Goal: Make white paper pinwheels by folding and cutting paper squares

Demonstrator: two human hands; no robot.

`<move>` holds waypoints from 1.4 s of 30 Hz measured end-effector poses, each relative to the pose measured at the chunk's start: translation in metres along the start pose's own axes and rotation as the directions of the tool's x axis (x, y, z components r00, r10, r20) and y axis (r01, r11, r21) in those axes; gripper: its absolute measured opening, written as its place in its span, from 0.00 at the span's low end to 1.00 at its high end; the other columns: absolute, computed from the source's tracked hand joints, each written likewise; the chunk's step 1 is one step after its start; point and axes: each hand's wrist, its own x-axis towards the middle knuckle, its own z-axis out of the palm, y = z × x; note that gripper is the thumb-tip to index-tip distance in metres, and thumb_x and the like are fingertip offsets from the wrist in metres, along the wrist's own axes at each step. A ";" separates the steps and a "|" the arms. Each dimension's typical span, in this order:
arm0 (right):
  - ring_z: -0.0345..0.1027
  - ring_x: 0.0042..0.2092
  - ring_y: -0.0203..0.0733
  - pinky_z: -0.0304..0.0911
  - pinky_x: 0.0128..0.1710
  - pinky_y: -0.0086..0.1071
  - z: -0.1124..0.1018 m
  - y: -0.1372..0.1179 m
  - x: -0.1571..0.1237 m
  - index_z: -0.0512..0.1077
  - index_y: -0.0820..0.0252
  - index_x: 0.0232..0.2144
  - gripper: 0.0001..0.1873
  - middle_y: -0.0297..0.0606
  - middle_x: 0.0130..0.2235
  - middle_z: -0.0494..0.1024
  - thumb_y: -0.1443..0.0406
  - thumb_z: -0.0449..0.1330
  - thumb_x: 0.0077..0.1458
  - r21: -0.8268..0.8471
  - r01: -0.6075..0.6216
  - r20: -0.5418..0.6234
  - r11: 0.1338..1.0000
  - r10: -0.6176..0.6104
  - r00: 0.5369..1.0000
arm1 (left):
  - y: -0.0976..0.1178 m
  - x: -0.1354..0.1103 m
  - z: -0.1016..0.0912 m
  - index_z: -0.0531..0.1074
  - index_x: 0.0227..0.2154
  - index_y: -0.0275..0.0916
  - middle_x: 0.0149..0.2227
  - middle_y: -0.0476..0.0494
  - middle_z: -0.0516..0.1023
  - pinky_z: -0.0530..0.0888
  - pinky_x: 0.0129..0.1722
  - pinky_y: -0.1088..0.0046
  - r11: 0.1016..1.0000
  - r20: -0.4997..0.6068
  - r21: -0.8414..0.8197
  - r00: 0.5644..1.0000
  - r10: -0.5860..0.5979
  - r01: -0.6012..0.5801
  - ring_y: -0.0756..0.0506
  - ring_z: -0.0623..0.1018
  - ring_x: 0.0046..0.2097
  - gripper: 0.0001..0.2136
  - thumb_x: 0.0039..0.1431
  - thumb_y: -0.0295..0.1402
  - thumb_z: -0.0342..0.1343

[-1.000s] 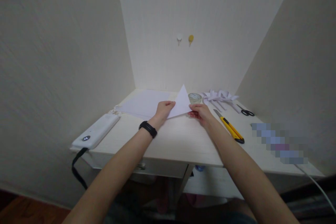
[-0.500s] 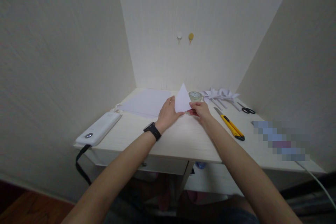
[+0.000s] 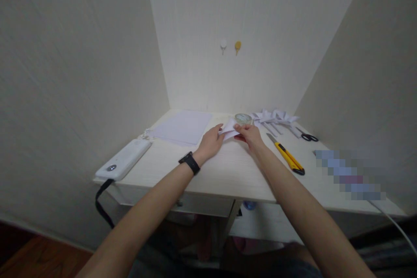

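Note:
A small white piece of paper (image 3: 229,127), partly folded over, is between my two hands above the middle of the desk. My right hand (image 3: 250,136) pinches its right side, thumb on top and the other fingers underneath. At the paper's left edge, my left hand (image 3: 210,142) has its fingers closed on it; a black watch (image 3: 189,162) is on that wrist. Just behind my right hand stands a roll of clear tape (image 3: 243,118). The fingers cover parts of the paper's edges.
White sheets (image 3: 184,126) lie at the back left, near a white device (image 3: 124,160) with a black strap. To the right are folded paper pinwheels (image 3: 275,117), a yellow utility knife (image 3: 287,156) with its blade out, black scissors (image 3: 309,137) and a blurred-out item with a cable.
The paper stood up as a tall point before; its tip has now come down and the paper is folded over. My hands have stayed in nearly the same place.

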 end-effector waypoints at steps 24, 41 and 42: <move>0.72 0.23 0.38 0.73 0.23 0.32 -0.007 -0.008 -0.006 0.75 0.61 0.35 0.20 0.35 0.25 0.79 0.67 0.73 0.36 -0.073 -0.016 0.088 0.997 0.022 0.996 | -0.012 0.013 -0.008 0.76 0.39 0.30 0.48 0.30 0.79 0.76 0.45 0.63 0.455 0.004 -0.855 0.880 -0.475 0.250 0.41 0.80 0.42 0.13 0.50 0.28 0.64; 0.75 0.33 0.39 0.74 0.27 0.30 -0.033 -0.015 -0.025 0.71 0.53 0.52 0.37 0.35 0.37 0.81 0.68 0.71 0.36 -0.049 0.014 0.127 0.999 -0.007 0.992 | -0.004 0.014 -0.016 0.72 0.39 0.31 0.37 0.36 0.81 0.79 0.37 0.66 0.074 0.344 -0.906 0.827 -0.445 0.416 0.42 0.81 0.36 0.14 0.46 0.21 0.55; 0.75 0.35 0.40 0.75 0.28 0.31 -0.035 -0.018 -0.030 0.71 0.52 0.53 0.37 0.37 0.40 0.81 0.66 0.72 0.36 -0.085 0.057 0.158 0.995 -0.043 0.987 | -0.003 0.014 -0.016 0.72 0.39 0.31 0.36 0.36 0.81 0.79 0.37 0.66 0.069 0.346 -0.906 0.826 -0.444 0.417 0.42 0.81 0.36 0.14 0.46 0.21 0.54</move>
